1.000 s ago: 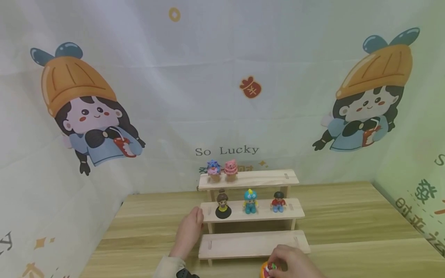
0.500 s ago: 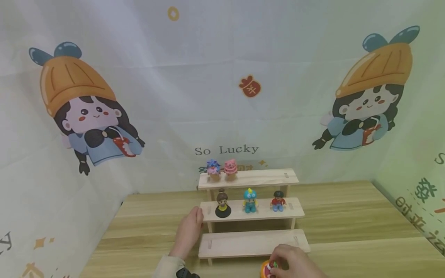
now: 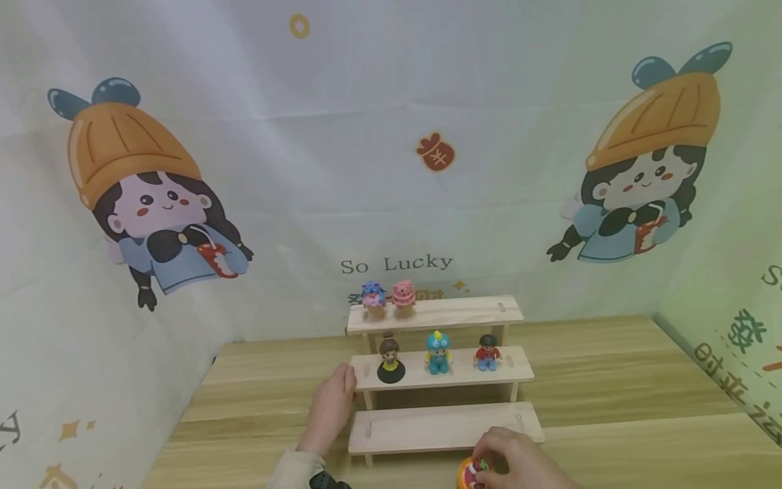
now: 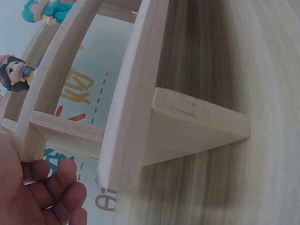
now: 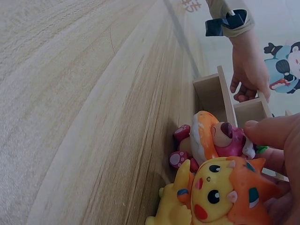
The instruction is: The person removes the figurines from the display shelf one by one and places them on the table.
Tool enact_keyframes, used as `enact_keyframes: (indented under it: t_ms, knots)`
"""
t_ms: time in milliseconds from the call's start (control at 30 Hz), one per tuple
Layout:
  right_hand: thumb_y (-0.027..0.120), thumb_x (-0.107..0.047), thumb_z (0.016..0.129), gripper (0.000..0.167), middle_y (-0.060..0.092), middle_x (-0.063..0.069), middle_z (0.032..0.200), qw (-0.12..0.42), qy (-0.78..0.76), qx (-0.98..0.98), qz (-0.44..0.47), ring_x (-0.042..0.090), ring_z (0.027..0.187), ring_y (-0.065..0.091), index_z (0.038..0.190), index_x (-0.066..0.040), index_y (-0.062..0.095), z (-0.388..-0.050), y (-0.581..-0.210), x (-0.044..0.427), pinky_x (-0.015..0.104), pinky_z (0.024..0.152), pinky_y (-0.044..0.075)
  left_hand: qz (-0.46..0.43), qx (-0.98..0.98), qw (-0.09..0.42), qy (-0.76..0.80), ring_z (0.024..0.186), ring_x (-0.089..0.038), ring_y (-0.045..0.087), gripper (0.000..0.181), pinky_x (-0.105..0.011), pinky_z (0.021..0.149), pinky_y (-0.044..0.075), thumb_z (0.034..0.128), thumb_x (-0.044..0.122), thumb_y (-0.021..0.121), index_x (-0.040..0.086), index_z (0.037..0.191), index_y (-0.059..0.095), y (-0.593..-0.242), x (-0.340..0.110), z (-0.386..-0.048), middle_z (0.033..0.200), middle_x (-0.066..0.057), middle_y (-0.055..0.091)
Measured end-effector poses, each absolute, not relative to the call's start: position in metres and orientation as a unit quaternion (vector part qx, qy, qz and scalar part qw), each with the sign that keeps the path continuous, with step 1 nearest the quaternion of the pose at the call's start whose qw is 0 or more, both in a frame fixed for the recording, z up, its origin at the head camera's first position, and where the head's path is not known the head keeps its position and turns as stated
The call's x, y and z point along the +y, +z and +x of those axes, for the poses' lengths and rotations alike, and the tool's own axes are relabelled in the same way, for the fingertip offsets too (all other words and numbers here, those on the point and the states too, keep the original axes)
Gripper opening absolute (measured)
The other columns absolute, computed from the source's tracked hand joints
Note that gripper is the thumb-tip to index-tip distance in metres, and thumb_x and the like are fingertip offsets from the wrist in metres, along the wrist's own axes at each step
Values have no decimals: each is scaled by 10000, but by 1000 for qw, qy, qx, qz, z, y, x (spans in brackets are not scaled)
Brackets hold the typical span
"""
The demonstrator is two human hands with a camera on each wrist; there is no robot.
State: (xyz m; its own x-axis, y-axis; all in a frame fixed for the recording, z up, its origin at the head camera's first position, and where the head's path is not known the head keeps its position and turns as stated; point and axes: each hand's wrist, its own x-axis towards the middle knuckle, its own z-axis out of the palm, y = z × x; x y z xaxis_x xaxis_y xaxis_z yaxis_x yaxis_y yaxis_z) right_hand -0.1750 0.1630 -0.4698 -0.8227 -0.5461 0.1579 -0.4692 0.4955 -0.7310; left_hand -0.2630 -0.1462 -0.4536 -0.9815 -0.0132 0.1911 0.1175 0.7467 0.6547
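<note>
Toy bear (image 5: 226, 137) pinched in right grip (image 3: 519, 458), yellow figure (image 5: 211, 197) in right-wrist view only, left grip (image 3: 332, 404) unclear

Our brights and our pales
We see a pink bear figure (image 5: 225, 140) with an orange-and-white ring (image 5: 203, 136), a yellow figure (image 5: 211, 187) with an orange hood (image 5: 243, 201), a pale wooden shelf (image 3: 442, 429), a streaked brownish tabletop (image 3: 259, 407), and a whitish backdrop (image 3: 348, 170) printed with orange-hatted characters (image 3: 131, 149).

Head view faces forward and down; both wrist views, closer, lie sideways; all share the stand (image 3: 446, 428).
</note>
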Motion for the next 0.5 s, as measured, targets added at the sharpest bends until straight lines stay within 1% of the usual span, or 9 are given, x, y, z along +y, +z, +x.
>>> enact_keyframes:
  t_ms: [300,500]
  knots:
    - [693,-295,865,128,557,-174,882,42,-403,864,-298,-41,778,482,925,-190,652,-175,-469,163,207,664,440,-31,-929,96,-355,582,-122,460,298,-282,531,373,1035,240,309,97,849,492,-456,-147,-264,656,-8,533]
    - [675,-345,876,161,560,-181,881,42,-396,871,-289,-43,785,484,933,-197,648,-176,-469,162,214,675,438,-30,-930,98,-354,569,-119,456,287,-270,516,368,1032,229,325,96,842,493,-456,-146,-264,646,-12,532]
